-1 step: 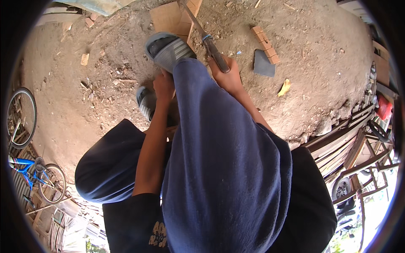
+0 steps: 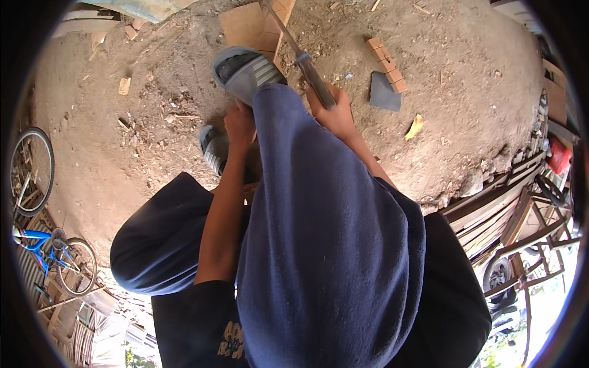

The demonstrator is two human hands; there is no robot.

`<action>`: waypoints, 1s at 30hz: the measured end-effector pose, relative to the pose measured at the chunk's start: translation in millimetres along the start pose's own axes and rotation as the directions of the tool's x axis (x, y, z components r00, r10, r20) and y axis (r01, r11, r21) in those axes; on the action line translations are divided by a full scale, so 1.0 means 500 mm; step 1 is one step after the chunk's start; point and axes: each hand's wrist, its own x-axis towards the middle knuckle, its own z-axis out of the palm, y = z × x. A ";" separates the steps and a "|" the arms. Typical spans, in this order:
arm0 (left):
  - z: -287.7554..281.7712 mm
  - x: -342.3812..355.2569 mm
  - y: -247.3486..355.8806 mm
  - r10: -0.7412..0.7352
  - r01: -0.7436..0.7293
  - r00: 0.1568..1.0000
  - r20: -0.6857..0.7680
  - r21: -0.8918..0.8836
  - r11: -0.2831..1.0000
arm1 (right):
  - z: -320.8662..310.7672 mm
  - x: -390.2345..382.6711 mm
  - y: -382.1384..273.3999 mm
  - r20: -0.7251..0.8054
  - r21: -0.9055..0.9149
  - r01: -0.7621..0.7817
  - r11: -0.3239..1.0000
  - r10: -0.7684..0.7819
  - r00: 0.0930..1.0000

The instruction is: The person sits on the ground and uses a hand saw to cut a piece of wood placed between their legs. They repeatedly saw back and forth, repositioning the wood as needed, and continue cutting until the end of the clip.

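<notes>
A dark-handled, long-bladed tool [image 2: 314,78] slanted over a wooden board [image 2: 267,42] just beyond a gray sandal [image 2: 245,75], its handle wrapped in the right hand [image 2: 334,113]. The left hand [image 2: 239,126] curled below the sandal, its hold impossible to tell. Rightward, a notched wooden block [image 2: 385,64] overlapped a gray sheet [image 2: 383,95] on the dirt ground [image 2: 466,98].

A yellow, curled scrap [image 2: 415,127] lies on brown, chip-strewn dirt ground [image 2: 466,92]. At the left edge is a blue-framed bicycle [image 2: 32,234] near a large, spoked, black-tyred wheel [image 2: 49,165]. Toward the right edge, grey rough stones [image 2: 472,183] sit beside long brown wooden planks [image 2: 491,224], near a shiny red bundle [image 2: 558,156].
</notes>
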 end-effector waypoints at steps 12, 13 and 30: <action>-0.030 -0.012 0.053 -0.242 0.225 0.968 -0.061 -0.210 0.952 | 0.002 0.035 0.018 -0.020 -0.052 0.015 0.999 -0.016 1.000; -0.025 -0.013 0.047 -0.206 0.186 0.975 -0.084 -0.196 0.963 | -0.001 0.014 0.042 -0.013 -0.066 0.027 0.997 -0.028 1.000; -0.012 -0.005 0.021 -0.116 0.101 0.986 -0.118 -0.126 0.987 | -0.012 -0.067 0.107 -0.035 0.034 0.035 0.999 -0.034 0.999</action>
